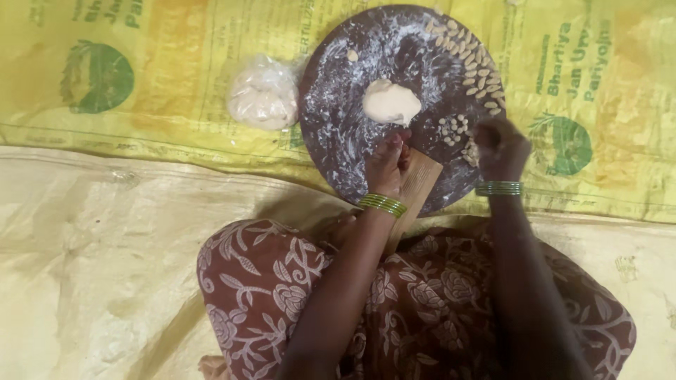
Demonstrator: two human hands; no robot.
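- We are shaping small dough pieces: our left hand [386, 163] is resting curled on the ridged wooden board [415, 184], fingertips pressing.
- Our right hand [498, 146] is closing in a pinch above the shaped pieces [470, 62].
- The dough lump [391, 103] is sitting mid-board on the floured round board [338, 105]; bare room is lying leftward.
- Next, we are judging, calls for another pinch.
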